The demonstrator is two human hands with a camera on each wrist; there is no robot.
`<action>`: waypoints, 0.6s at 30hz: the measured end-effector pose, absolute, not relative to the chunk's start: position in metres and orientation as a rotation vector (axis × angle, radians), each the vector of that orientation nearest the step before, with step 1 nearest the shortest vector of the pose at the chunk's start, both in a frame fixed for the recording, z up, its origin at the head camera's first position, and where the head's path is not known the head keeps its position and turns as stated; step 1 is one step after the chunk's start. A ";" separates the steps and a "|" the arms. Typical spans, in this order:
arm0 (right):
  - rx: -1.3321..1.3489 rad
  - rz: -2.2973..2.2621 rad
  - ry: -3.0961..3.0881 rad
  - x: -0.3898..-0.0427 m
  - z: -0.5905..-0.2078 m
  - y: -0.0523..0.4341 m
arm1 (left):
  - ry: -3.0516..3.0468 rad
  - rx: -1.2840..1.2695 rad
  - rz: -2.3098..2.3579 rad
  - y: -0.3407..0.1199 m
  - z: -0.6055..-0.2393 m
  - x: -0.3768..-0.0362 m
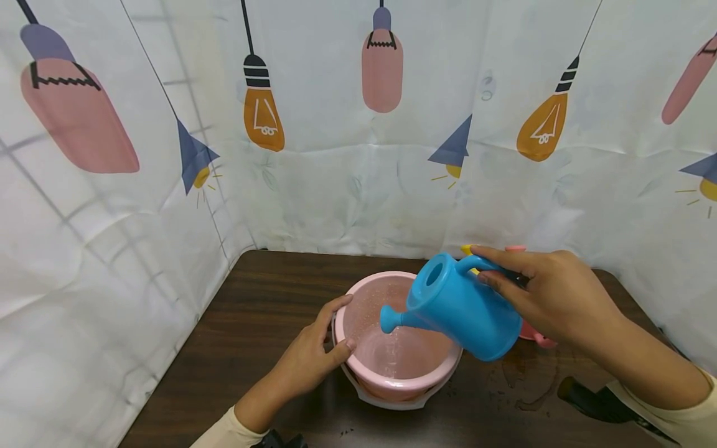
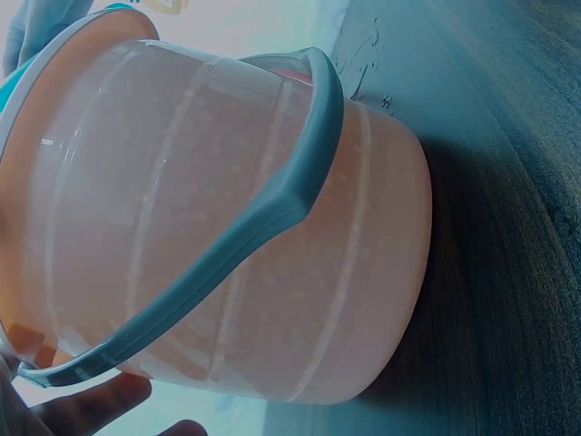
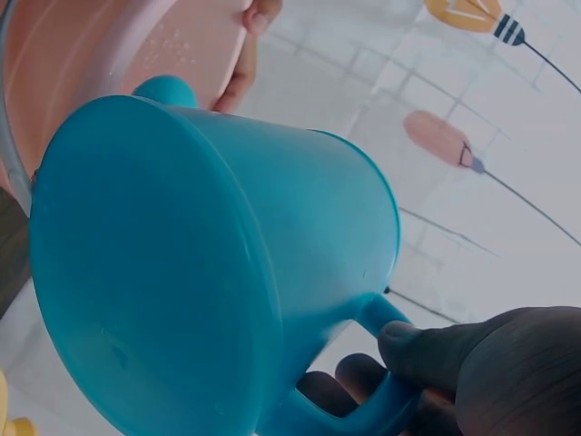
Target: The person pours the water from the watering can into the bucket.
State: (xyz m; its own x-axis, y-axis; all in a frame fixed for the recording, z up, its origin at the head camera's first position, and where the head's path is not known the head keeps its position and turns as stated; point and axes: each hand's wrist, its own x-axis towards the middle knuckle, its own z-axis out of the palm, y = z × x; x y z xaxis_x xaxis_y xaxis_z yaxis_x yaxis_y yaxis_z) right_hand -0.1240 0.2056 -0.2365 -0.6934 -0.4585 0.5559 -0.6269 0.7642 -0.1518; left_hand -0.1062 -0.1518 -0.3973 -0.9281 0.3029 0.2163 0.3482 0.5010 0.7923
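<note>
My right hand [image 1: 560, 298] grips the handle of a light-blue watering can [image 1: 465, 311], which tilts so its round spout hangs over a pink bucket [image 1: 398, 382]. A thin trail of water shows below the spout, and shallow water lies in the bucket. With thumb and index finger on the rim, my left hand [image 1: 310, 351] holds the bucket's left side. In the left wrist view the bucket's grey-looking handle [image 2: 263, 213] hangs down along its wall. The right wrist view shows the can's base [image 3: 145, 272] and my thumb pressed on its handle.
Behind the can, a pink item [image 1: 544, 340] and a yellow part [image 1: 467, 249] are mostly hidden. Spilled water [image 1: 534, 398] wets the dark wooden table [image 1: 269, 292] right of the bucket. A patterned white curtain [image 1: 336, 199] hangs along the back and sides.
</note>
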 end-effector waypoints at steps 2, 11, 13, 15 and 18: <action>0.819 0.449 -2.460 -0.124 -0.237 0.206 | -2.681 -0.579 -1.434 -0.152 -0.397 -0.106; 0.830 0.465 -2.454 -0.126 -0.237 0.203 | -2.684 -0.577 -1.443 -0.152 -0.397 -0.106; 0.830 0.462 -2.448 -0.126 -0.236 0.202 | -2.685 -0.576 -1.448 -0.152 -0.397 -0.106; 0.827 0.457 -2.447 -0.126 -0.236 0.201 | -2.686 -0.569 -1.448 -0.152 -0.397 -0.106; 0.826 0.455 -2.444 -0.127 -0.236 0.199 | -2.685 -0.569 -1.454 -0.152 -0.397 -0.107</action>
